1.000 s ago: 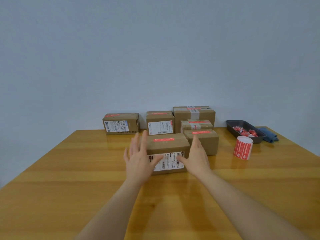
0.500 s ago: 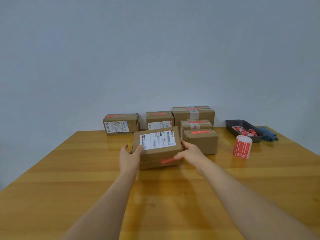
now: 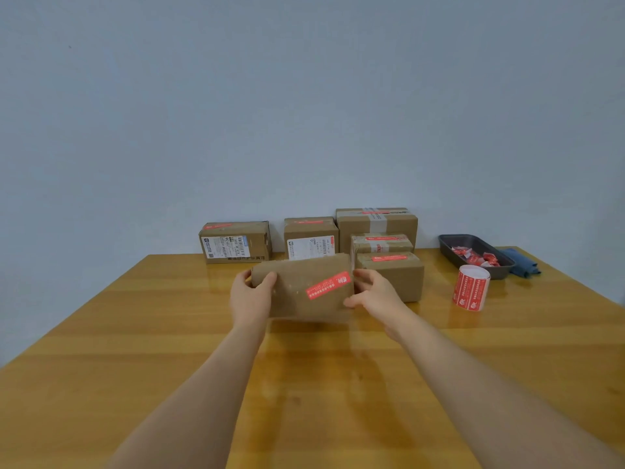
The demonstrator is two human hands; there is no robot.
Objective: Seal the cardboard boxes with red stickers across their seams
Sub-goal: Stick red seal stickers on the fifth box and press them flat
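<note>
Left hand and right hand grip box — red sticker facing.

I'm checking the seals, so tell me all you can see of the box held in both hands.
The held box is plain brown cardboard, blurred by motion, tilted so a broad face looks at the camera. One red sticker with white print lies slanted on that face. The left hand and right hand grip its ends, above the table.

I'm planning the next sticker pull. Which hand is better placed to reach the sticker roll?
Probably the right hand: the sticker roll stands on its side of the held box, nothing between. The left hand would cross over.
</note>
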